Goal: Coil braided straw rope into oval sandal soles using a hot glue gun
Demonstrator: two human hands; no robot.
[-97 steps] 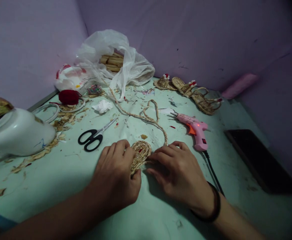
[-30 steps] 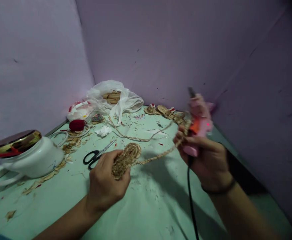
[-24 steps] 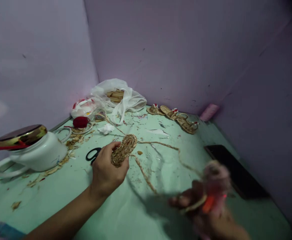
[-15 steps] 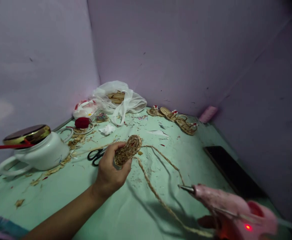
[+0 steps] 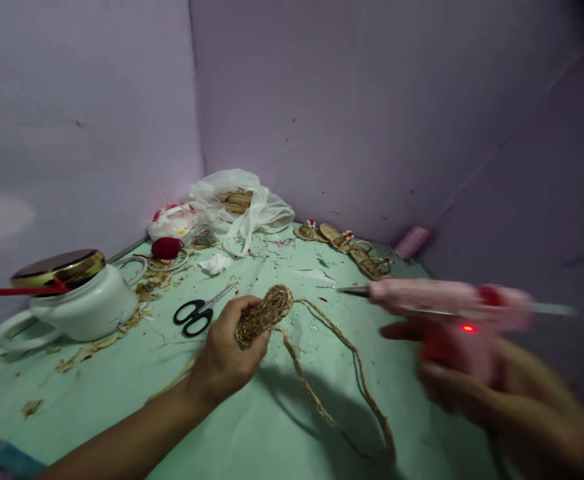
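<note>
My left hand (image 5: 235,357) grips a small sole-shaped coil of braided straw (image 5: 267,313) between thumb and fingers, above the table. A length of straw braid (image 5: 329,317) hangs from the coil and loops toward the table's front. My right hand (image 5: 492,393), somewhat blurred, is wrapped around the handle of a pink hot glue gun (image 5: 437,297). The gun lies level, its metal nozzle pointing left toward the coil but apart from it. A red light glows on its side. Black-handled scissors (image 5: 199,313) lie open on the table just left of my left hand.
A white pot (image 5: 92,307) with a gold-rimmed lid stands at left, a red stick across it. Behind are red yarn (image 5: 167,249), a white plastic bag (image 5: 267,213) and crumpled tissue (image 5: 215,263). Small straw slippers (image 5: 369,260) and a pink roll (image 5: 412,241) sit near the wall.
My right hand has raised the glue gun and levelled it, bringing more of the hand into view. The coil has shifted slightly right and down. The braid loop now hangs clear of my right hand.
</note>
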